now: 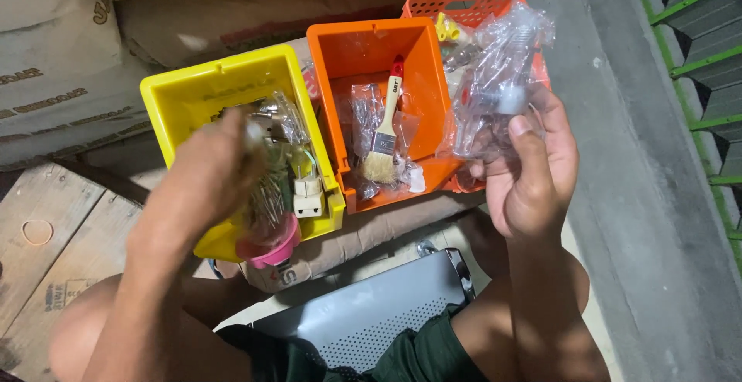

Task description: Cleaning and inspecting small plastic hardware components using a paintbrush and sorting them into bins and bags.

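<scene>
My right hand (533, 169) grips a clear plastic bag of small metal parts (495, 80), held up over the orange slotted basket (464, 3). My left hand (205, 181), blurred by motion, is inside the yellow bin (178, 96), on or just over small packets of hardware and a shiny metal piece (267, 115); whether it grips anything I cannot make out. A white electrical plug (308, 196) and a pink round part (270, 250) lie at that bin's near end. The orange bin (363, 42) between them holds a paintbrush (384, 134) and clear packets.
Cement sacks (54, 65) are stacked behind and under the bins. A wooden board (46, 227) lies at the left. A grey perforated metal sheet (371, 312) rests by my knees. A concrete floor (641, 196) runs along the right, with a green rail (696, 49) beyond.
</scene>
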